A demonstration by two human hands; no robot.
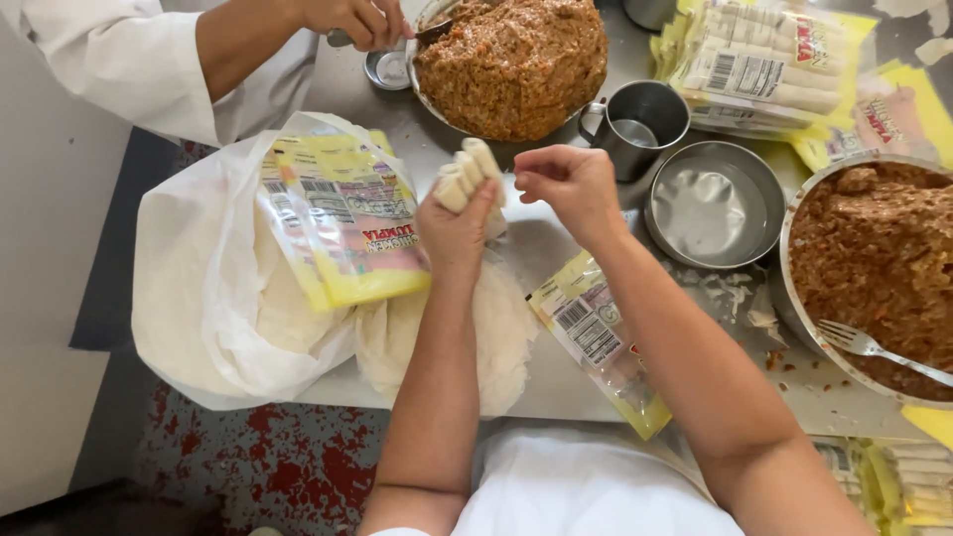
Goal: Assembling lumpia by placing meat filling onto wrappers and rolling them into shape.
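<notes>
My left hand point(456, 230) holds up a bunch of pale rolled spring rolls point(470, 172) above a stack of thin white wrappers point(501, 333). My right hand point(571, 186) is loosely closed just to the right of the rolls, fingertips near them; whether it grips anything I cannot tell. A clear and yellow plastic packet point(596, 347) lies on the steel table under my right forearm.
A white plastic bag point(199, 298) with yellow packets point(342, 223) sits left. Two big bowls of brown minced filling point(516, 60) point(879, 268), one with a fork point(874, 349). An empty steel bowl point(713, 206) and metal mug point(635, 124) are nearby. Another person's hand point(357, 20) reaches in at top left. Packed rolls point(764, 60) at top right.
</notes>
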